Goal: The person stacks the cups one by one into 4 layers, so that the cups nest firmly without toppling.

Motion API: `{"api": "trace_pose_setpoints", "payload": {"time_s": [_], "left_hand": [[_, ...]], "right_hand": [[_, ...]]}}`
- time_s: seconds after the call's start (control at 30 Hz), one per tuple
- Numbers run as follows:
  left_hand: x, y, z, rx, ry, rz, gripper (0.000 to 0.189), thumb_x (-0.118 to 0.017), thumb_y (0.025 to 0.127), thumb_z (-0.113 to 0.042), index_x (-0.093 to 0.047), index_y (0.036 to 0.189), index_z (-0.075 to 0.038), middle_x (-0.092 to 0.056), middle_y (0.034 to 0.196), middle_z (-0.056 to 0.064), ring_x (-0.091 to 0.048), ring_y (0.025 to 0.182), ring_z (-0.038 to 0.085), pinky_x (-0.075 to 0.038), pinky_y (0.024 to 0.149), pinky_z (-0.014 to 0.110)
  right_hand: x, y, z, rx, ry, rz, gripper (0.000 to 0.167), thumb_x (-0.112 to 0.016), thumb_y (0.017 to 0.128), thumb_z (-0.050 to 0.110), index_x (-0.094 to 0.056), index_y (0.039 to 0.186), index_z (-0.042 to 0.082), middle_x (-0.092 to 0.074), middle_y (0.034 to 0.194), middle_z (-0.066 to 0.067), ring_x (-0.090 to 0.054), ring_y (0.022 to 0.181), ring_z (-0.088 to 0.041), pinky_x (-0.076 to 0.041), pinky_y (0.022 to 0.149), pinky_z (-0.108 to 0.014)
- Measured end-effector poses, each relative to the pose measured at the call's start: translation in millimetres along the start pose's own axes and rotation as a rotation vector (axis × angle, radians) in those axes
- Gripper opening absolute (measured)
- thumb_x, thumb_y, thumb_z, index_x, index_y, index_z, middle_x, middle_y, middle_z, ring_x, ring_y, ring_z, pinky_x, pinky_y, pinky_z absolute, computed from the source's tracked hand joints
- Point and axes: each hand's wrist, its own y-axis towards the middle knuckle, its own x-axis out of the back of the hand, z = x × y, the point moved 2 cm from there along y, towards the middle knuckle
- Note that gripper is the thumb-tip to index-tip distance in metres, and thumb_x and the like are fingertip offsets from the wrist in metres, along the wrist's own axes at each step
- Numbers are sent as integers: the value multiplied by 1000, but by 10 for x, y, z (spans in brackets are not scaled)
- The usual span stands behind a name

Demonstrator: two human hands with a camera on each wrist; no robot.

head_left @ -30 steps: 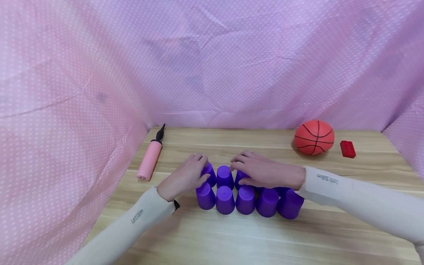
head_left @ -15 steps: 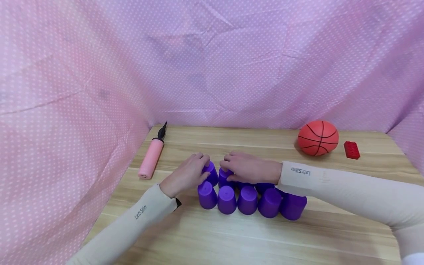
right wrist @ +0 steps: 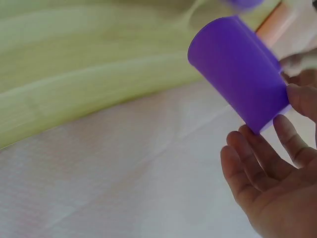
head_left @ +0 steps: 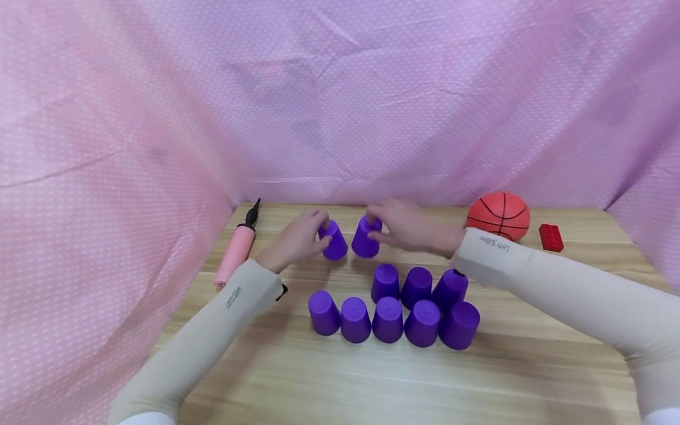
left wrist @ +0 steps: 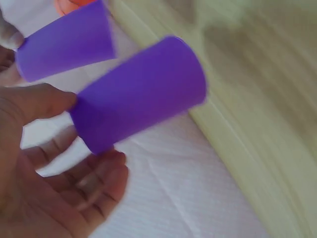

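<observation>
My left hand (head_left: 297,239) pinches a purple cup (head_left: 335,243) by its narrow closed end. The thumb and fingers sit on that end in the left wrist view, and the cup (left wrist: 143,94) is off the table there. To its right, my right hand (head_left: 411,227) grips a second purple cup (head_left: 366,241) near its closed end. In the right wrist view this cup (right wrist: 237,74) tilts, its wide rim toward the table. Both held cups are apart from the rest. Nearer the body stands a front row of several upside-down purple cups (head_left: 389,320), with three more (head_left: 417,287) behind its right part.
A pink hand pump (head_left: 235,255) with a black nozzle lies at the left of the wooden table (head_left: 372,383). At the back right are an orange-red toy basketball (head_left: 499,213), partly behind the right sleeve, and a red toy brick (head_left: 551,237). A pink dotted cloth (head_left: 340,118) hangs behind.
The right hand moved left to the second cup of the rear row and took hold of it. Both hands then carried the two left rear cups away from the body, leaving three in that row.
</observation>
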Motion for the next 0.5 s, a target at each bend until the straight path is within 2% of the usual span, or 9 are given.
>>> {"api": "trace_pose_setpoints", "payload": {"time_s": [0.1, 0.2, 0.33, 0.5], "left_hand": [[-52, 215, 120, -12, -4, 14, 21, -67, 86, -17, -55, 100, -7, -55, 95, 5, -53, 85, 19, -47, 71, 33], [-128, 419, 200, -14, 0, 35, 23, -65, 88, -18, -55, 104, -6, -55, 97, 6, -53, 88, 21, -46, 76, 33], [-196, 641, 246, 24, 5, 58, 23, -64, 89, -18, -55, 106, -6, -55, 101, 7, -52, 92, 22, -46, 79, 35], [-248, 868, 250, 39, -8, 83, 25, -63, 90, -17, -54, 111, -6, -56, 105, 9, -54, 97, 24, -47, 83, 35]], "right_hand": [[12, 118, -258, -117, 9, -6, 20, -74, 81, 19, -59, 88, 8, -61, 81, -3, -56, 73, -19, -46, 65, -35], [-31, 215, -477, -203, 35, 26, 21, -73, 82, 18, -57, 89, 5, -60, 81, -7, -55, 72, -21, -45, 64, -36], [-109, 314, -662, -272, 50, 79, 20, -71, 84, 19, -58, 90, 5, -60, 83, -7, -54, 74, -22, -45, 65, -36], [-214, 399, -794, -304, 56, 112, 20, -71, 85, 19, -59, 91, 4, -59, 82, -5, -54, 76, -22, -46, 67, -35]]}}
